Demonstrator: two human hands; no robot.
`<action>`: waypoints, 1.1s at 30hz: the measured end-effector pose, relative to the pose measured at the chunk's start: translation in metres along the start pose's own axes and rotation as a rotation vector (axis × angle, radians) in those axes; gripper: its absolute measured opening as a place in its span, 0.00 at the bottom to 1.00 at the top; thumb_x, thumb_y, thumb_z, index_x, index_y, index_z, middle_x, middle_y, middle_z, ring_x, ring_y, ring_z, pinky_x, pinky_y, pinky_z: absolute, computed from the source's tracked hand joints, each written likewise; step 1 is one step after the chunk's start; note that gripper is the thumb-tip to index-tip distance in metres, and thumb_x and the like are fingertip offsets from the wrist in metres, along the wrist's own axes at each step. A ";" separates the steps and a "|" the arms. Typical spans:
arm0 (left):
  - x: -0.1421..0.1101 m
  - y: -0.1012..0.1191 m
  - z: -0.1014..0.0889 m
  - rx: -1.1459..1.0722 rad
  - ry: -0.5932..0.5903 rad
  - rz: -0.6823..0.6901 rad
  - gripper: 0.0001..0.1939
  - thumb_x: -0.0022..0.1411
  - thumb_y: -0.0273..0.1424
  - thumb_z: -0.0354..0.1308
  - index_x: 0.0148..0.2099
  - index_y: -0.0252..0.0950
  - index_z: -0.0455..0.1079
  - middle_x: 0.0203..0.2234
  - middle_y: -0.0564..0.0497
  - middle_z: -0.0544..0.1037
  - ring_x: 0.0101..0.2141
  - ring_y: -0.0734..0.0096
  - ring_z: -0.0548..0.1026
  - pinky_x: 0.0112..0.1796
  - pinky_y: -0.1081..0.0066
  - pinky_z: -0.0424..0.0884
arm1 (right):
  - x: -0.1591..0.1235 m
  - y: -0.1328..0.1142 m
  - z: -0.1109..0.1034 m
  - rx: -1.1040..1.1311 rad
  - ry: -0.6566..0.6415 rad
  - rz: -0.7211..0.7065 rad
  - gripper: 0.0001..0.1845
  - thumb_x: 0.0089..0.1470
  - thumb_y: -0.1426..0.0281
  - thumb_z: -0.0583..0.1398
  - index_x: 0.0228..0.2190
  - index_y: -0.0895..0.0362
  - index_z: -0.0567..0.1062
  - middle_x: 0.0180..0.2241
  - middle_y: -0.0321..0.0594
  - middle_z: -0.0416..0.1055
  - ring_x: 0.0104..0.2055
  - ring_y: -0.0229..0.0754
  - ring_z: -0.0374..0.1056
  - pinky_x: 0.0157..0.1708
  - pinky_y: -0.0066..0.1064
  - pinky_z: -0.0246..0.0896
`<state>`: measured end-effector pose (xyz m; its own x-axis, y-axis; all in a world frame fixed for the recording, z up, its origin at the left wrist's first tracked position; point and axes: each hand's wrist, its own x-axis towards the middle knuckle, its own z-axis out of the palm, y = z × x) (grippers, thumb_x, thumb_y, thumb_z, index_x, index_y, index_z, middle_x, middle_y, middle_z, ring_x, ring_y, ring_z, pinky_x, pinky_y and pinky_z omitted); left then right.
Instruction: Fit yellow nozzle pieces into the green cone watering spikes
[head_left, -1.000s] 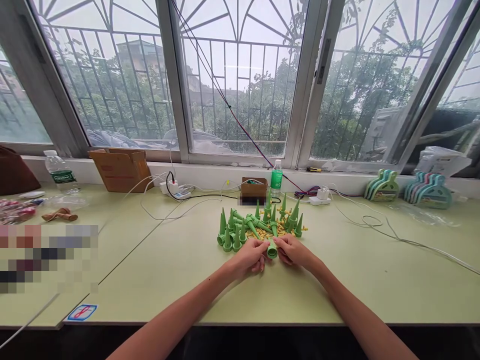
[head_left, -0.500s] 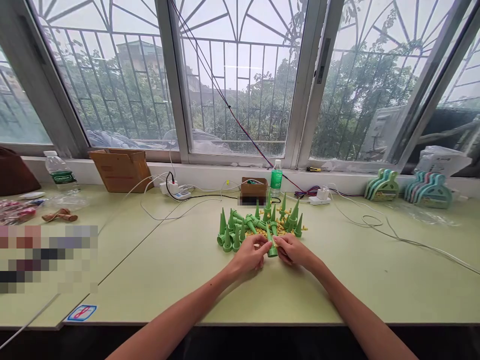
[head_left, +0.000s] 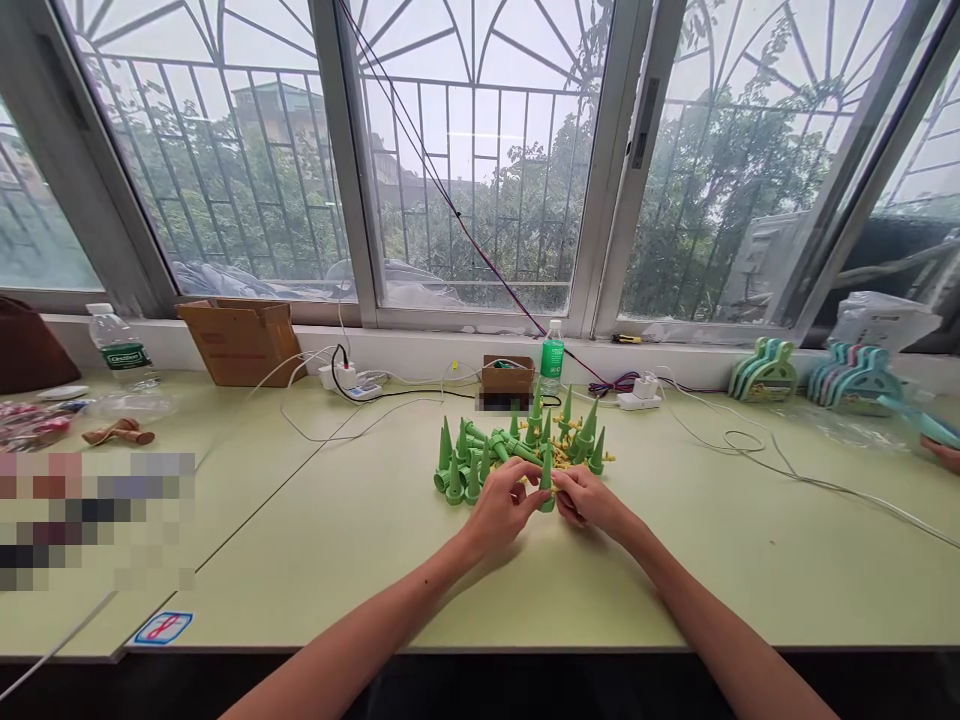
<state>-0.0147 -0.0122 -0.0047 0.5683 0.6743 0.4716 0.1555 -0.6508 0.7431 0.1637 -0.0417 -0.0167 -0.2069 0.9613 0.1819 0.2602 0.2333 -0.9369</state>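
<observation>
In the head view, my left hand (head_left: 504, 505) is closed around a green plastic watering spike (head_left: 547, 475), held upright with its point up. Close against it on the right, my right hand (head_left: 589, 497) pinches a small yellow valve piece (head_left: 556, 488) at the spike's side. The fingers partly hide where the two meet, so I cannot tell how far the piece sits in. Just beyond my hands is a pile of green spikes (head_left: 454, 485), some standing and some lying down. Loose yellow pieces (head_left: 562, 455) lie scattered among them.
Behind the pile stand a small brown box (head_left: 508, 378) and a green-labelled bottle (head_left: 552, 358). White cables (head_left: 750, 447) cross the tabletop (head_left: 750, 580). Bundled pastel hangers (head_left: 855, 382) stand at the right. Another person's hand (head_left: 942, 455) is at the right edge near a teal item (head_left: 911, 412).
The spike between my hands has swung more upright, with its base less turned toward me. Another person's hand and a teal item have come into view at the right edge.
</observation>
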 end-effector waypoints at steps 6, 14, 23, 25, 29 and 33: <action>-0.001 -0.003 0.002 0.079 -0.035 0.099 0.06 0.61 0.30 0.57 0.42 0.37 0.69 0.34 0.53 0.67 0.24 0.80 0.62 0.24 0.77 0.62 | -0.001 -0.001 -0.001 -0.019 0.002 0.022 0.27 0.60 0.62 0.49 0.11 0.54 0.55 0.06 0.30 0.54 0.09 0.29 0.46 0.13 0.25 0.43; -0.006 -0.007 0.003 0.180 -0.094 0.248 0.08 0.63 0.24 0.52 0.43 0.39 0.69 0.34 0.52 0.66 0.28 0.77 0.64 0.31 0.76 0.64 | 0.000 -0.001 -0.002 -0.054 -0.028 0.025 0.29 0.60 0.62 0.48 0.10 0.54 0.54 0.05 0.30 0.52 0.09 0.29 0.46 0.14 0.25 0.42; -0.001 -0.005 0.008 0.061 0.088 0.015 0.06 0.62 0.30 0.54 0.42 0.37 0.61 0.35 0.53 0.68 0.21 0.81 0.64 0.24 0.77 0.62 | 0.005 -0.001 0.001 0.116 0.178 -0.007 0.30 0.58 0.51 0.52 0.13 0.54 0.55 0.08 0.29 0.52 0.10 0.30 0.46 0.12 0.26 0.41; 0.001 -0.005 0.008 -0.015 0.094 -0.068 0.08 0.64 0.36 0.52 0.37 0.36 0.61 0.31 0.54 0.69 0.19 0.82 0.63 0.21 0.77 0.61 | 0.006 0.000 0.000 0.111 0.213 -0.029 0.30 0.58 0.49 0.53 0.14 0.55 0.57 0.09 0.29 0.54 0.10 0.30 0.47 0.11 0.25 0.42; 0.004 -0.002 0.006 -0.227 -0.024 -0.256 0.20 0.65 0.47 0.47 0.31 0.35 0.60 0.23 0.56 0.68 0.13 0.81 0.63 0.15 0.77 0.58 | 0.005 0.000 -0.001 0.058 0.217 -0.105 0.29 0.60 0.49 0.52 0.16 0.55 0.59 0.10 0.29 0.55 0.11 0.30 0.49 0.12 0.25 0.44; 0.004 0.000 0.004 -0.346 -0.081 -0.360 0.23 0.61 0.51 0.52 0.29 0.36 0.60 0.16 0.58 0.65 0.11 0.79 0.63 0.12 0.77 0.57 | 0.002 -0.002 0.000 0.005 0.188 -0.140 0.29 0.61 0.50 0.51 0.16 0.56 0.59 0.11 0.29 0.56 0.11 0.30 0.50 0.13 0.25 0.45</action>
<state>-0.0086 -0.0110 -0.0044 0.5910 0.7964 0.1281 0.0842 -0.2188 0.9721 0.1629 -0.0397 -0.0147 -0.0611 0.9300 0.3624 0.2362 0.3662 -0.9001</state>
